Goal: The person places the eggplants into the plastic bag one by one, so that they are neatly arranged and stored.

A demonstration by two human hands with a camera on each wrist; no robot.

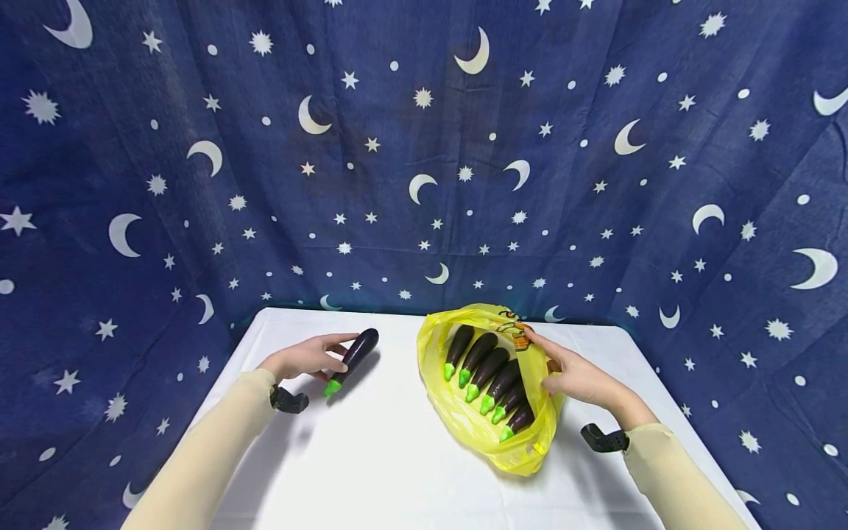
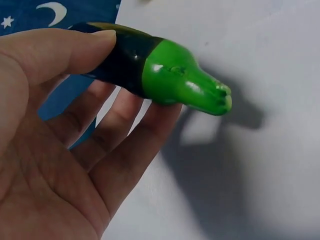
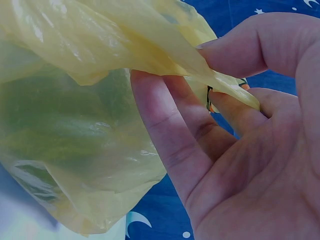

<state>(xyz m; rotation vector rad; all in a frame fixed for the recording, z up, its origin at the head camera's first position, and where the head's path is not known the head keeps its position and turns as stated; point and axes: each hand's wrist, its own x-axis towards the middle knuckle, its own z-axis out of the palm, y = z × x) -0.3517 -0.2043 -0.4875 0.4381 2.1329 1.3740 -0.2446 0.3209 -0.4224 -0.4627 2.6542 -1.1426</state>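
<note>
My left hand (image 1: 316, 358) pinches a dark purple eggplant (image 1: 358, 355) between thumb and fingers, on the left of the table. Its bright green stem end (image 2: 185, 80) points down toward the near side, and a shadow lies on the cloth below. On the right, my right hand (image 1: 579, 377) grips the rim of a yellow plastic bag (image 1: 457, 427), with the thumb on one side of the film and fingers on the other. The bag's mouth gapes toward me. Several more eggplants (image 1: 486, 368) lie side by side in it, green ends toward the near left.
A white cloth covers the table (image 1: 371, 464). Behind it and at both sides hangs a dark blue curtain (image 1: 397, 132) printed with moons and stars. Black wrist cameras sit on the left wrist (image 1: 288, 400) and the right wrist (image 1: 604, 439).
</note>
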